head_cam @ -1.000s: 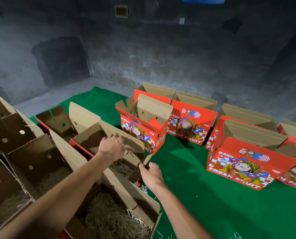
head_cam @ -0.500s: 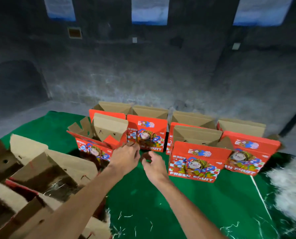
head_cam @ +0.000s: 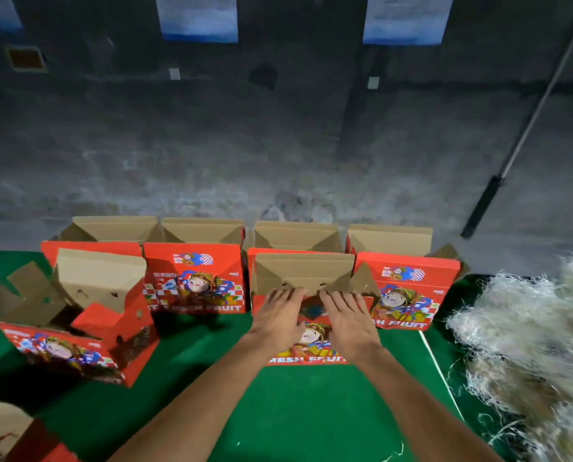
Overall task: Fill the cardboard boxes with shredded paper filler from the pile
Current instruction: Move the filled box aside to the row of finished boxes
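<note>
Both hands lie flat with straight fingers on the near top rim of an open red cardboard box (head_cam: pixel 306 331), the left hand (head_cam: pixel 280 316) and right hand (head_cam: pixel 346 320) side by side, gripping nothing. That box stands on the green mat (head_cam: pixel 298 411) toward its far edge, with more open red boxes (head_cam: pixel 195 278) just behind and beside it. The pile of shredded paper filler (head_cam: pixel 525 345) spreads along the mat's right edge, apart from the hands.

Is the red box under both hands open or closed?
Open. The red fruit box has its brown lid flap standing up behind the left hand and right hand. Its contents cannot be seen.
</note>
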Demonstrator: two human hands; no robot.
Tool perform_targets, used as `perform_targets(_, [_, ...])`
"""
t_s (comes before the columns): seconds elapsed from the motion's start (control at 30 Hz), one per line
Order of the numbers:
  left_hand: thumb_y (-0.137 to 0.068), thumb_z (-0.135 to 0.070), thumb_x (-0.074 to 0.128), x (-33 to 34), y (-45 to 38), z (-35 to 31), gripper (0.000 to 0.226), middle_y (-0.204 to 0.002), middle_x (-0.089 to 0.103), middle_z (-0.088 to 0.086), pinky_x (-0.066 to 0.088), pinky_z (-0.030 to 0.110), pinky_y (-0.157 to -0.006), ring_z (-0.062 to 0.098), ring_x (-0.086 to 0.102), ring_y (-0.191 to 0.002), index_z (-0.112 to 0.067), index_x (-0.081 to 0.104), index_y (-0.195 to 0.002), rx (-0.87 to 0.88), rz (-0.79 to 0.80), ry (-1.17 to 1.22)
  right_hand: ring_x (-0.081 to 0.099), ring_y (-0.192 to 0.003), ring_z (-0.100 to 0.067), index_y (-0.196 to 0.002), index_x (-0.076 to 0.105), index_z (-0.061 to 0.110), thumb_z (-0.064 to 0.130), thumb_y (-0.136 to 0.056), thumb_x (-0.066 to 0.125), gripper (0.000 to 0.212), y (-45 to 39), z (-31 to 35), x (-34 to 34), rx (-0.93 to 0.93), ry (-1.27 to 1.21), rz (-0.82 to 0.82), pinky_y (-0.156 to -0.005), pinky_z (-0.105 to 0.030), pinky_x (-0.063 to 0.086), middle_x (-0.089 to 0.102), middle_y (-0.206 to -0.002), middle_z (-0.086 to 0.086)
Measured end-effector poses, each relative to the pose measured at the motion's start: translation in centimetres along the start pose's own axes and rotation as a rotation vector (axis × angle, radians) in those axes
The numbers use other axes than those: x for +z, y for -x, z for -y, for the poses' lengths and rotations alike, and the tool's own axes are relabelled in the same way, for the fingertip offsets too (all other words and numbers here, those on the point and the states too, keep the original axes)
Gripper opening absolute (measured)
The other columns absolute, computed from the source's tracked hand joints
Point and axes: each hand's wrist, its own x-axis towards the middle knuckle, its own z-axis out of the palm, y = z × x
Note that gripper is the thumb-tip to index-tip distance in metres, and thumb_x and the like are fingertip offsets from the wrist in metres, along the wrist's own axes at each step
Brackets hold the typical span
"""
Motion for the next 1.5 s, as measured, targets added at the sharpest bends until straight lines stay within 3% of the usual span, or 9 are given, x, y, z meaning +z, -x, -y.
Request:
perform_targets(0.1, [-0.091,-0.019,0.058,1.1,0.4,-0.7,0.048,-0.127,0.062,0.003,0.034,0.036,-0.107,0.026,0.052,-0.121,-0.024,0.046,-0.137,-0.016,0.05,0.024,0.044,-0.129,-0.024,-0.132,0.054,0.019,0.016,-0.091,0.051,0.041,0.2,0.0,1.0,-0.06,-0.046,0.026,-0.112,-0.039,0.033,0.053,-0.131,0.001])
perform_targets(0.2, [-0.095,-0.007,0.048,0.8,1.6,-1.4,0.031,-0.109,0.069,0.003,0.048,0.034,-0.087,0.023,0.063,-0.097,-0.023,0.063,-0.116,-0.031,0.079,0.041,0.057,-0.115,-0.023,-0.126,0.059,0.022,0.01,-0.095,0.047,0.036,1.1,0.5,-0.2,-0.048,-0.106,0.058,-0.091,-0.038,0.049,0.062,-0.123,0.003])
perform_targets(0.37, [-0.098,-0.019,0.043,-0.8,6.3,-2.6,0.02,-0.103,0.065,-0.001,0.046,0.033,-0.074,0.023,0.064,-0.089,-0.026,0.062,-0.1,-0.042,0.101,0.087,0.064,-0.108,-0.03,-0.123,0.058,0.023,0.017,-0.099,0.041,0.03,5.6,1.0,-3.4,-0.104,-0.096,0.186,-0.089,-0.039,0.052,0.066,-0.122,-0.006])
perform_targets(0.53, [-0.095,-0.023,0.044,-2.9,13.7,-6.3,0.013,-0.1,0.066,-0.007,0.042,0.03,-0.069,0.022,0.065,-0.089,-0.025,0.056,-0.091,-0.018,0.048,0.104,0.066,-0.104,-0.031,-0.121,0.058,0.023,0.021,-0.1,0.042,0.026,13.8,1.4,-6.0,-0.146,-0.115,0.167,-0.088,-0.041,0.053,0.069,-0.116,-0.006])
perform_targets(0.63, [-0.09,-0.022,0.044,-3.6,19.0,-9.1,0.011,-0.1,0.068,-0.007,0.045,0.029,-0.074,0.02,0.065,-0.089,-0.03,0.051,-0.086,-0.037,0.077,0.132,0.066,-0.104,-0.031,-0.118,0.059,0.023,0.02,-0.098,0.042,0.026,19.6,2.3,-6.3,-0.179,-0.08,0.186,-0.088,-0.04,0.053,0.07,-0.115,-0.007])
perform_targets(0.83, [-0.09,-0.027,0.042,-3.7,26.9,-14.2,0.027,-0.103,0.071,-0.002,0.052,0.035,-0.09,0.021,0.066,-0.095,-0.028,0.062,-0.108,-0.055,0.139,0.182,0.068,-0.098,-0.031,-0.118,0.06,0.02,0.016,-0.094,0.042,0.03,28.4,2.7,-5.7,-0.164,-0.115,0.229,-0.087,-0.041,0.054,0.071,-0.112,-0.01])
perform_targets(1.13, [-0.091,-0.037,0.035,-3.0,33.7,-20.0,0.025,-0.087,0.066,-0.011,0.049,0.037,-0.094,0.01,0.063,-0.081,-0.027,0.057,-0.089,-0.037,0.061,0.159,0.066,-0.098,-0.029,-0.1,0.064,0.018,0.012,-0.082,0.046,0.027,37.0,0.8,-6.5,-0.201,-0.369,0.246,-0.084,-0.038,0.054,0.071,-0.106,-0.006])
perform_targets(1.3, [-0.097,-0.037,0.035,-3.4,33.8,-24.1,0.025,-0.074,0.065,-0.002,0.055,0.038,-0.071,0.019,0.064,-0.068,-0.023,0.048,-0.08,-0.143,0.039,0.209,0.065,-0.083,-0.029,-0.086,0.062,0.013,0.015,-0.074,0.049,0.019,38.6,-1.2,-7.1,-0.197,-0.509,0.253,-0.072,-0.037,0.055,0.071,-0.091,-0.007])
perform_targets(1.5, [-0.1,-0.031,0.043,-3.8,30.8,-30.2,0.013,-0.076,0.066,-0.006,0.04,0.026,-0.051,0.011,0.062,-0.06,-0.028,0.051,-0.09,-0.165,-0.037,0.285,0.064,-0.075,-0.025,-0.082,0.062,0.014,0.011,-0.08,0.05,0.012,39.7,-6.4,-8.5,-0.145,-0.624,0.146,-0.066,-0.034,0.052,0.069,-0.081,-0.005])
